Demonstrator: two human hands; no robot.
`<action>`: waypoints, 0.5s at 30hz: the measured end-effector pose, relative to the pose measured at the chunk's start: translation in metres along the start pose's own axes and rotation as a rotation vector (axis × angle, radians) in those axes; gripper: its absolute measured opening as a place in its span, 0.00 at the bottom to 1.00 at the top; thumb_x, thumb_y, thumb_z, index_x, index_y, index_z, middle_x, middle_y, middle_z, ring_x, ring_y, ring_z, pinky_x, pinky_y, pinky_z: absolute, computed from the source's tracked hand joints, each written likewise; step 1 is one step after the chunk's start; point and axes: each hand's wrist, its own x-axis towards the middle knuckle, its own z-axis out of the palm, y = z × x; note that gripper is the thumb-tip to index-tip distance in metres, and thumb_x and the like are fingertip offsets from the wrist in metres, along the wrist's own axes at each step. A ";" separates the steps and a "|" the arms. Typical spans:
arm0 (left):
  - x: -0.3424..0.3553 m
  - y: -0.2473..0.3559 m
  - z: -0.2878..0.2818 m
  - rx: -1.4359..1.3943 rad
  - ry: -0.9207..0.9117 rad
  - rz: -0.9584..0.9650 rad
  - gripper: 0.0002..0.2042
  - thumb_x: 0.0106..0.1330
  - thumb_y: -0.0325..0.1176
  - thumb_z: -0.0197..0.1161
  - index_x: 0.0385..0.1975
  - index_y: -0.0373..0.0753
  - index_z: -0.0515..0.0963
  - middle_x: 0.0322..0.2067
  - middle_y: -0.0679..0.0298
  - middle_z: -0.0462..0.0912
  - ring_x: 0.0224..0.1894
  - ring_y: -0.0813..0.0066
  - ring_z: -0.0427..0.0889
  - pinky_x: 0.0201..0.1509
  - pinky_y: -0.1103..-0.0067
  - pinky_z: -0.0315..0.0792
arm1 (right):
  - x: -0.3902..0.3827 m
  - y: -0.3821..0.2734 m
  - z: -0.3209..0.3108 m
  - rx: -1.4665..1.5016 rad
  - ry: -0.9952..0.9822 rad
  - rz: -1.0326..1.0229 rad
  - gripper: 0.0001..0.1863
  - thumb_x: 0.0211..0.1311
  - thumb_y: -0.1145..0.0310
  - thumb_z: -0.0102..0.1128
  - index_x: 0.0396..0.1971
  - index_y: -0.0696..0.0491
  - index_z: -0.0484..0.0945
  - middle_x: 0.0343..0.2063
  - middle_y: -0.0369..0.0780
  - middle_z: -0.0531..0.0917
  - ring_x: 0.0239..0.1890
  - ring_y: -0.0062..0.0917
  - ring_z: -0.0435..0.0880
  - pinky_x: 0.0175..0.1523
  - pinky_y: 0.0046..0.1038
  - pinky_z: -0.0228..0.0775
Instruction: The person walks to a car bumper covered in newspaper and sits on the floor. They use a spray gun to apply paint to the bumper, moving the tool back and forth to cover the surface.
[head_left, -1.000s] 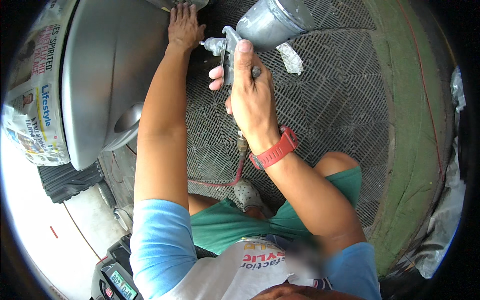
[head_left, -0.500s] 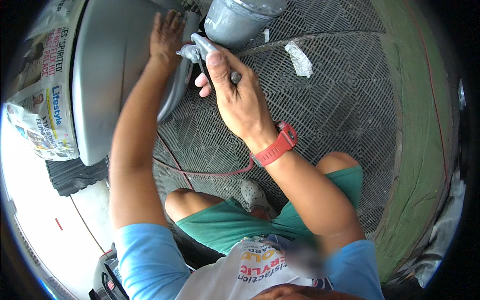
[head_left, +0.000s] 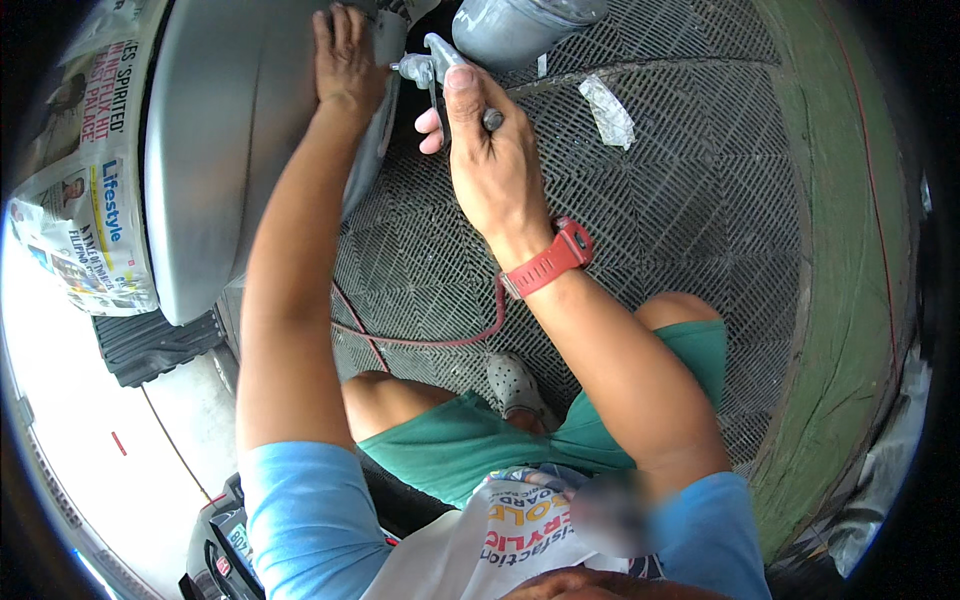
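- Since a second ago, both hands sit lower and more to the left in the view: the left hand now lies farther onto the grey panel, and the spray gun has swung in close beside it.
- Left hand lies open and flat, palm down, pressed on the curved grey panel near its right edge; its fingertips are cut off by the top rim of the view.
- Right hand is closed around the spray gun's handle, thumb along the top, one finger curled under at the trigger side; the handle itself is mostly hidden inside the fist.
- Just above the right hand, the gun's grey cup is only partly visible, its upper part cut off by the frame edge. The nozzle points toward the panel's edge, just beside the left hand; whether paint is coming out cannot be made out.
- A red wristband sits on the right wrist, and a red hose trails down from under that wrist across the metal grating floor; its join to the gun is hidden.
- Left of the left forearm, newspaper masking covers the far side of the panel.
- A crumpled scrap of tape lies on the grating, right of the right hand.
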 end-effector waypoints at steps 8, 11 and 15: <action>-0.015 0.058 0.052 -0.486 -0.104 0.297 0.43 0.72 0.66 0.51 0.81 0.48 0.55 0.82 0.59 0.52 0.85 0.59 0.42 0.86 0.57 0.32 | 0.043 0.024 0.024 -0.023 -0.007 0.060 0.36 0.79 0.36 0.46 0.62 0.55 0.80 0.26 0.38 0.87 0.24 0.21 0.86 0.26 0.23 0.74; -0.053 0.032 0.029 -0.463 -0.058 0.196 0.43 0.73 0.65 0.51 0.80 0.42 0.56 0.82 0.59 0.53 0.85 0.63 0.43 0.86 0.56 0.31 | 0.079 0.029 0.028 -0.059 0.005 0.039 0.38 0.78 0.33 0.46 0.56 0.56 0.83 0.24 0.41 0.88 0.23 0.24 0.89 0.32 0.28 0.80; -0.061 -0.021 0.021 -0.179 0.063 0.087 0.41 0.73 0.62 0.55 0.79 0.42 0.60 0.81 0.57 0.55 0.84 0.61 0.45 0.85 0.52 0.34 | 0.088 0.038 0.024 -0.043 -0.013 0.062 0.39 0.77 0.32 0.46 0.59 0.56 0.81 0.26 0.42 0.89 0.24 0.23 0.89 0.26 0.26 0.78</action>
